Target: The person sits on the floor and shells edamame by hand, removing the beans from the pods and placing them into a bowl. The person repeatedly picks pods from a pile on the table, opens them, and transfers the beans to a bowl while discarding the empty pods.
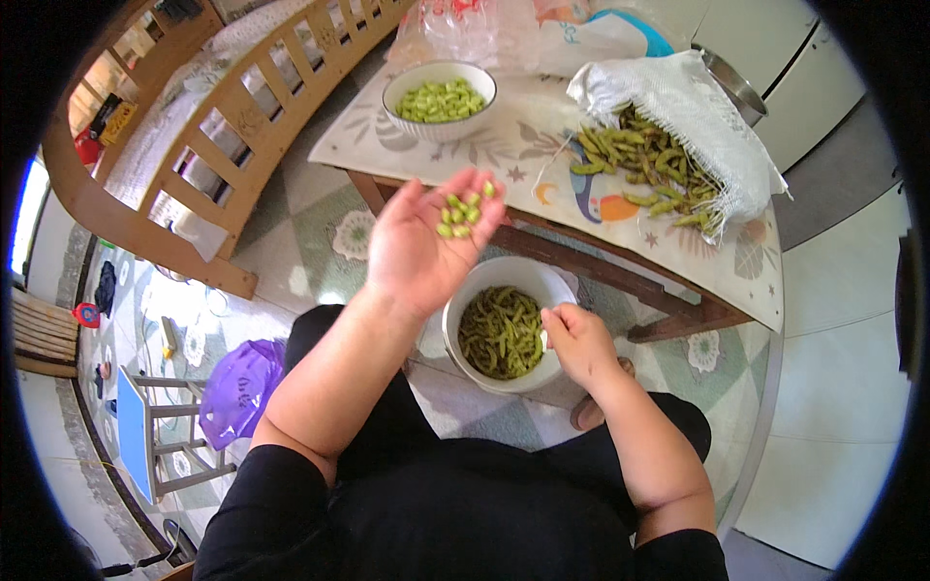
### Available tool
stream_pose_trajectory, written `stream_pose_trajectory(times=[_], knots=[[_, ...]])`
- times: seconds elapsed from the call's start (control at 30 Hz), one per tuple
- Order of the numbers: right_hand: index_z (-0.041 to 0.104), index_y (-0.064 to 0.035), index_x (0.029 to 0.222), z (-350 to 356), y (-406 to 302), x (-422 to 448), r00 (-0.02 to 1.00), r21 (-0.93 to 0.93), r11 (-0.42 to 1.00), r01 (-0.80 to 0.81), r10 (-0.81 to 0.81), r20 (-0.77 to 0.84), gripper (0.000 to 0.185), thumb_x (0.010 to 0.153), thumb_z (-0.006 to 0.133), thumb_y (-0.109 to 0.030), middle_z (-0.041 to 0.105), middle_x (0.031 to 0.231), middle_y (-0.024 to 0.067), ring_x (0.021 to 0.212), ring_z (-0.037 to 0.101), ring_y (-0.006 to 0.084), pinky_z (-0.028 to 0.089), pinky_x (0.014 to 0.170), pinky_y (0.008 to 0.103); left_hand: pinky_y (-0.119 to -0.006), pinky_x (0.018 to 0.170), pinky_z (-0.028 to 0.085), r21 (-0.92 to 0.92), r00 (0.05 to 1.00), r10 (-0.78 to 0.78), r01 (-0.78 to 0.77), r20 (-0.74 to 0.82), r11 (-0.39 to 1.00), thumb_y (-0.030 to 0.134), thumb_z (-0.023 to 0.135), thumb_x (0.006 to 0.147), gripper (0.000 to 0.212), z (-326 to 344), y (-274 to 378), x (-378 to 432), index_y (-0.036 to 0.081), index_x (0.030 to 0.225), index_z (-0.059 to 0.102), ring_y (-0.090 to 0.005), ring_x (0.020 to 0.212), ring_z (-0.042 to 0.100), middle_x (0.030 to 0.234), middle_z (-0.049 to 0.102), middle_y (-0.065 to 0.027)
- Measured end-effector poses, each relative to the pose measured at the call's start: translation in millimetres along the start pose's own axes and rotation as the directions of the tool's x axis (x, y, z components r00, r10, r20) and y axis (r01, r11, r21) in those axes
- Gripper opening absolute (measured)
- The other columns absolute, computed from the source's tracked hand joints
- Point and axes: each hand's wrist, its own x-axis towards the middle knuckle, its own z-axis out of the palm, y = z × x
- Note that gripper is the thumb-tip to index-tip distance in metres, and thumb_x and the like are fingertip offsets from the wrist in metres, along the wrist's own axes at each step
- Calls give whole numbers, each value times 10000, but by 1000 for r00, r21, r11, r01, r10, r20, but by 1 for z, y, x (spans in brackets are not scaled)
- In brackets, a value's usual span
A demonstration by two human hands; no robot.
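My left hand [432, 243] is palm up near the table's front edge, with several shelled green soybeans [459, 216] lying on its palm and fingers. My right hand [577, 341] is curled at the right rim of a white bucket [452, 319]; whether its fingers hold anything cannot be told. Inside the bucket are many green-brown pods [501, 330]. A white ribbed bowl [439, 131] of shelled beans [439, 100] stands on the table. Whole soybean pods [654, 160] spill from a white woven sack [697, 123] at the table's right.
The table [508, 156] has a patterned cover. Plastic bags [479, 33] and a metal bowl [734, 87] are at its back. A wooden bed frame [240, 123] stands at the left, with a blue-topped stool [136, 436] and a purple plastic bag [243, 392] lower down.
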Motion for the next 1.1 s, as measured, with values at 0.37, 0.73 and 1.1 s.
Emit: stream_pose_trajectory(times=[0.37, 0.73, 1.1], knots=[[542, -54, 757, -16, -16, -14, 990, 21, 990, 138, -138, 23, 279, 832, 465, -311, 568, 674, 120, 637, 546, 283, 416, 568, 353, -390, 1020, 65, 606, 944, 325, -290, 54, 741, 377, 181, 901, 582, 56, 86, 108, -121, 1189, 273, -271, 1185, 222, 1216, 340, -165], [544, -47, 733, -22, -15, -16, 958, -7, 959, 283, -283, -36, 254, 825, 485, -276, 564, 666, 118, 636, 540, 300, 414, 564, 373, -306, 821, 314, 776, 858, 512, -298, -37, 556, 67, 323, 872, 380, 28, 91, 140, -23, 1240, 289, -212, 1108, 391, 1218, 422, -118], [536, -40, 710, -18, -14, -13, 932, -61, 931, 359, -361, -20, 268, 815, 485, -281, 567, 681, 128, 639, 539, 312, 410, 565, 391, -220, 738, 427, 911, 748, 615, -396, 248, 114, -46, 561, 736, 302, 31, 92, 138, -53, 1029, 487, -154, 859, 534, 953, 550, -98]])
